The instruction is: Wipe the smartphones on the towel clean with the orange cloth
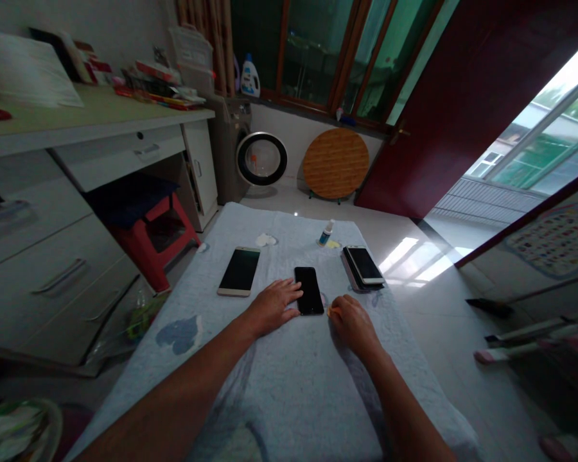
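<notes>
A black smartphone lies screen up on the pale blue patterned cloth. My left hand is flat on the cloth with fingers spread, its fingertips touching the phone's left edge. Just right of that phone, my right hand is closed on a small orange piece; most of it is hidden, so its kind cannot be made out. A larger gold-framed smartphone rests to the left. Over on the right, a white smartphone is stacked on a dark device. Behind them stands a small spray bottle.
A cluttered desk with drawers runs along the left, a red stool beneath it. Farther back are a washing machine with its round door open, a round wooden tabletop leaning on the wall, and a dark red door.
</notes>
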{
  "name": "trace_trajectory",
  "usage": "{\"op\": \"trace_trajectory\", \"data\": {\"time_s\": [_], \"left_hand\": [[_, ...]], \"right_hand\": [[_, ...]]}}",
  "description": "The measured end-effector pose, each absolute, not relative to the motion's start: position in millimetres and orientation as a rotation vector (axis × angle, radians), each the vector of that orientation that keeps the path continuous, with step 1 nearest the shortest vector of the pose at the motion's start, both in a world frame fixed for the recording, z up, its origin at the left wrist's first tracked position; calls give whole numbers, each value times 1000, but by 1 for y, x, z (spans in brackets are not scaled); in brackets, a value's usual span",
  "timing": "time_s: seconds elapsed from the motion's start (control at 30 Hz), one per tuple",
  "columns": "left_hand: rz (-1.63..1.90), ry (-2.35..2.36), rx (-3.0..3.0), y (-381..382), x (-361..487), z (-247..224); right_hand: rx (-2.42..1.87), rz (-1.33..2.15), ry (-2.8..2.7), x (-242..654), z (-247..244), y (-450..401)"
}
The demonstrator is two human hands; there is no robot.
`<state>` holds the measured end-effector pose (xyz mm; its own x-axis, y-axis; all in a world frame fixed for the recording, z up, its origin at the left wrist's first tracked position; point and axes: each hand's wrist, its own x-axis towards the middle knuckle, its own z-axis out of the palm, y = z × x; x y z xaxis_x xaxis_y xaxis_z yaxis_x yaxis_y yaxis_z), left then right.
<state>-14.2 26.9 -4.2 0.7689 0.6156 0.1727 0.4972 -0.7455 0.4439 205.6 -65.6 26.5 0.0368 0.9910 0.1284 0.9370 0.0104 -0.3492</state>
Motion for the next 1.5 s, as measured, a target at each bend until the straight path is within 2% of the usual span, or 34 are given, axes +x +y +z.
{"op": "trace_trajectory", "data": {"time_s": [0.27, 0.47, 0.87, 1.2, 1.4, 1.5], "left_hand": [[524, 910, 2608, 21, -8, 0], [544, 900, 2582, 19, -6, -1], [547, 863, 2518, 19, -8, 4], [784, 955, 2454, 16, -8, 1], [478, 953, 2558, 16, -8, 3], [435, 954, 2560, 15, -8, 6]], "right_hand": [[-1634, 331, -1982, 177, 21, -57], [-1723, 188, -1988, 182, 11, -22], [-1927, 193, -1948, 177, 14, 64], [-1674, 278, -2122, 169, 21, -7], [-1607, 362, -2124, 180, 24, -54], [-1598, 404, -2089, 189, 21, -57]]}}
